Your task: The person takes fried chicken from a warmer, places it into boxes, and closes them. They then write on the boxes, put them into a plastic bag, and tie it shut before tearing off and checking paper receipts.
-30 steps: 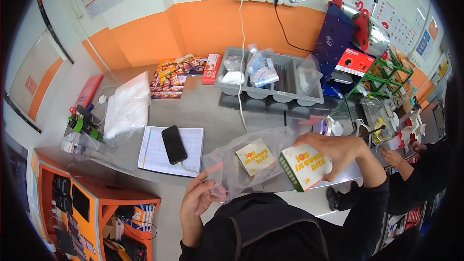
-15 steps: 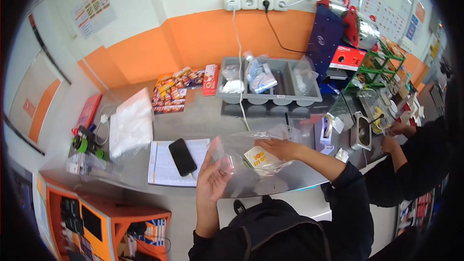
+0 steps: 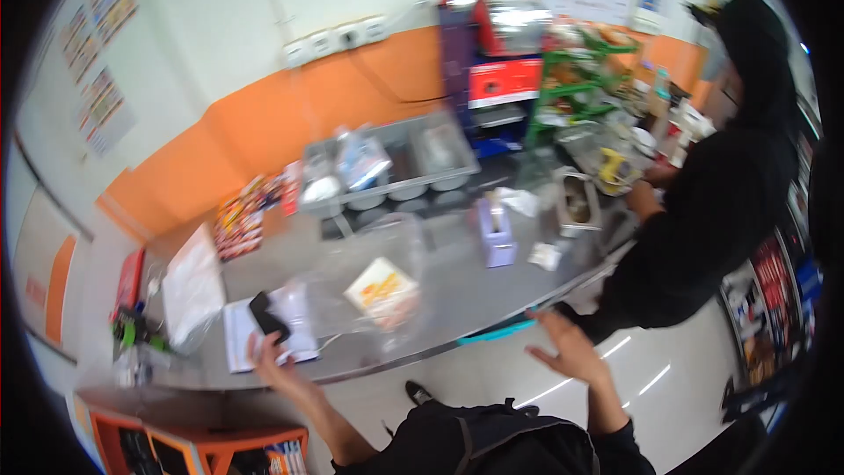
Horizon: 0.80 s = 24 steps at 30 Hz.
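Seemingly between handlings, with grip wide on left hand (image 3: 280, 369) near black phone (image 3: 267, 315) and right hand (image 3: 571, 348) beside grey metal tabletop (image 3: 457, 301); there, white, yellow-printed box (image 3: 380, 285) in clear plastic bag (image 3: 406, 248). To lift, close fingers.

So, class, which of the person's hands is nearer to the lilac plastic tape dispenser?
Right. The right hand is open by the front edge of the metal counter, nearer the dispenser; the left hand is farther away, by the black phone.

Passage lies between plastic bag (image 3: 408, 251) and tape dispenser (image 3: 498, 239); the grey tray (image 3: 388, 192) blocks beyond.
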Motion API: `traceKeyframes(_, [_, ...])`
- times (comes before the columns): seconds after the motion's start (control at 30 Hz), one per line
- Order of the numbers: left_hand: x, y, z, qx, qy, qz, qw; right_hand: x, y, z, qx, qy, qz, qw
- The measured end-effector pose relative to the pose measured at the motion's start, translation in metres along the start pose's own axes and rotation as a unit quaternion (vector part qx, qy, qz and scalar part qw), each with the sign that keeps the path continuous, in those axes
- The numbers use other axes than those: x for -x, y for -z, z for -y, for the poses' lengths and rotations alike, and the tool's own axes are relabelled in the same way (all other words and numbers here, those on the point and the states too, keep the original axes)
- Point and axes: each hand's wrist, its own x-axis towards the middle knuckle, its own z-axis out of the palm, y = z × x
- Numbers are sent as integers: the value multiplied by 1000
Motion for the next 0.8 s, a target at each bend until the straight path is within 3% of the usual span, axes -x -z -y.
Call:
traceKeyframes(0.07, [48,-20,-16,39,-81,-78,993,98,-38,-70,70,-172,87,979])
traceKeyframes(0.13, [121,-61,-40,114,-96,-47,988,193,-56,-122,30,-277,223,934])
traceKeyframes(0.2, [188,-97,-5,184,-168,172,953,249,-5,-82,-43,-459,155,874])
traceKeyframes(0.27, [296,-147,-14,123,-42,353,927,326,-15,-135,-55,-496,105,860])
traceKeyframes(0.33, [405,-187,-11,89,90,622,773,383,-5,-162,-51,-525,67,847])
traceKeyframes(0.4, [505,-205,10,47,15,848,527,417,22,-179,23,-558,-15,830])
traceKeyframes(0.47, [590,-207,-11,109,-163,935,296,438,45,-192,62,-566,-125,813])
traceKeyframes(0.53, [658,-213,-7,112,-220,967,58,446,67,-207,31,-576,-208,790])
traceKeyframes(0.57, [691,-215,0,119,-223,966,51,451,77,-216,26,-557,-243,794])
traceKeyframes(0.63, [755,-220,12,2,-169,980,-108,459,101,-237,-22,-524,-277,805])
traceKeyframes(0.73, [833,-244,16,21,-185,971,-147,502,112,-313,-48,-514,-263,815])
traceKeyframes(0.8, [884,-267,19,12,-198,968,-157,520,140,-350,-91,-570,-237,782])
